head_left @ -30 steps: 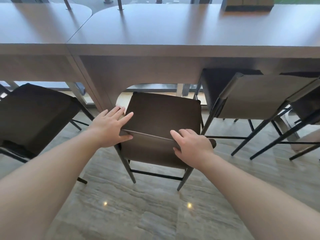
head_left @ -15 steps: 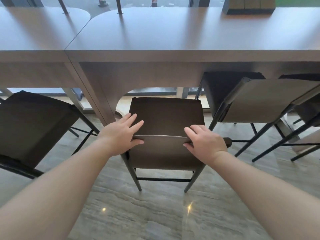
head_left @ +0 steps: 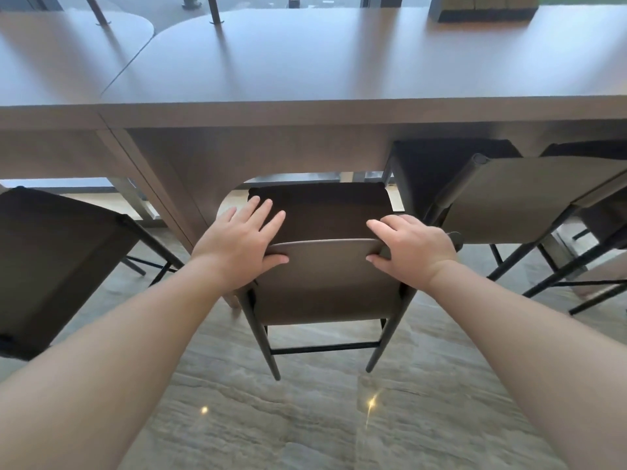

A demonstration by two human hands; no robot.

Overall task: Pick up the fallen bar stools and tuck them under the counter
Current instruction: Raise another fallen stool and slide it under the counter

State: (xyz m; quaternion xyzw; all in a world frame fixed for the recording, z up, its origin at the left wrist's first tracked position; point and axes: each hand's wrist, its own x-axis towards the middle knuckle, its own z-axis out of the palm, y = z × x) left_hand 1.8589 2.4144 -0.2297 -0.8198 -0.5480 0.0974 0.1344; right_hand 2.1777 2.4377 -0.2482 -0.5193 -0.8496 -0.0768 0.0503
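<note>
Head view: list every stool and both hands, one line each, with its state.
Middle bar stool: upright, seat partly under the counter.
Left hand: grips its backrest top.
Right hand: grips its backrest top.
Left stool: tilted.
Right stool: tilted.

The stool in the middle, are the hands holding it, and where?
Yes. Both hands, left and right, grip the stool by the top edge of its backrest, one at each end.
</note>
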